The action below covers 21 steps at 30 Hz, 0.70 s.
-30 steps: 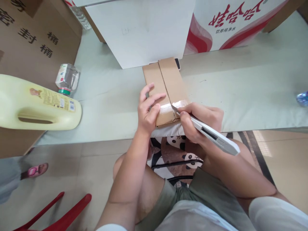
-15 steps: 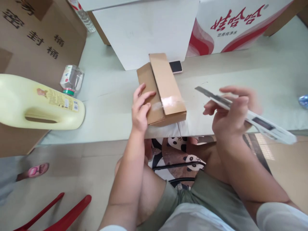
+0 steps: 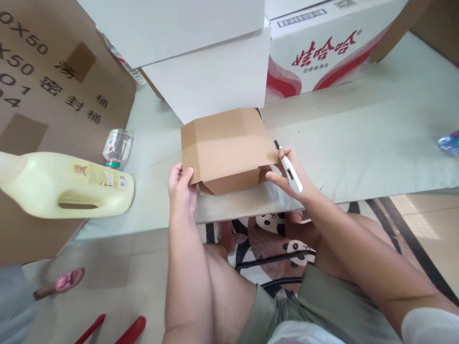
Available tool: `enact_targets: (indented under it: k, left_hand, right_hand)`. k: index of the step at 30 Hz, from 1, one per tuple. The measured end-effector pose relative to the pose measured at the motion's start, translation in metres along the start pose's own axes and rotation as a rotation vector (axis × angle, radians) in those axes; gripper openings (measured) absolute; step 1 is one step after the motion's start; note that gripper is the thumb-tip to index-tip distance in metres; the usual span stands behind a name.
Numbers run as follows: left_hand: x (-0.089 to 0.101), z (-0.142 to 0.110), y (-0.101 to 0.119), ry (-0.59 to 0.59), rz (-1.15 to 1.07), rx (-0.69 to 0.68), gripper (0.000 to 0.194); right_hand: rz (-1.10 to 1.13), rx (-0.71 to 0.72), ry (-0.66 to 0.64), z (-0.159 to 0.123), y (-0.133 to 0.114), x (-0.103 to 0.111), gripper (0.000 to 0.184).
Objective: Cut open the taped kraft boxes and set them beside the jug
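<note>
A small brown cardboard box (image 3: 229, 143) lies on the pale green cloth-covered table in front of me, with its broad panel facing up and its front side partly gaping. My left hand (image 3: 182, 186) grips the panel's left front corner between thumb and fingers. At the box's right front corner is my right hand (image 3: 289, 172), with a white utility knife (image 3: 291, 174) held in it and its dark tip pointing up and away. The right fingers touch the box edge too. Behind the box, only a sliver of a dark phone edge (image 3: 258, 113) shows.
White cartons (image 3: 208, 71) and a red-and-white carton (image 3: 322, 62) stand behind. To the left are a large brown carton (image 3: 71, 110), a pale yellow jug (image 3: 71, 184) and a clear bottle (image 3: 116, 148). Red chair parts (image 3: 132, 329) and another person's foot (image 3: 70, 279) appear lower left.
My right hand has come left to the box, still with the knife, and less blade shows. The box has been opened out and turned, and my left hand now pinches its left corner.
</note>
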<state>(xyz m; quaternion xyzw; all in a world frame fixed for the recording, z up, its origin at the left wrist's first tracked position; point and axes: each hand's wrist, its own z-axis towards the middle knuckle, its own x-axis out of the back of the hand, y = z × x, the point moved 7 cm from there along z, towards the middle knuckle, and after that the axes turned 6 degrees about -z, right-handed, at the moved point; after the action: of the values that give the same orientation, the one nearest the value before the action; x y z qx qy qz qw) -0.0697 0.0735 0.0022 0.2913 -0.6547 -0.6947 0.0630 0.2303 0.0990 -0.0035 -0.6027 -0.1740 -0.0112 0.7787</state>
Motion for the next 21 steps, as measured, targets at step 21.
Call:
enact_targets:
  k: [21]
  left_hand:
    - [-0.01, -0.004, -0.01, -0.071, 0.181, 0.08, 0.047]
  right_hand:
    - [-0.025, -0.097, 0.42, -0.001, 0.005, 0.038, 0.027]
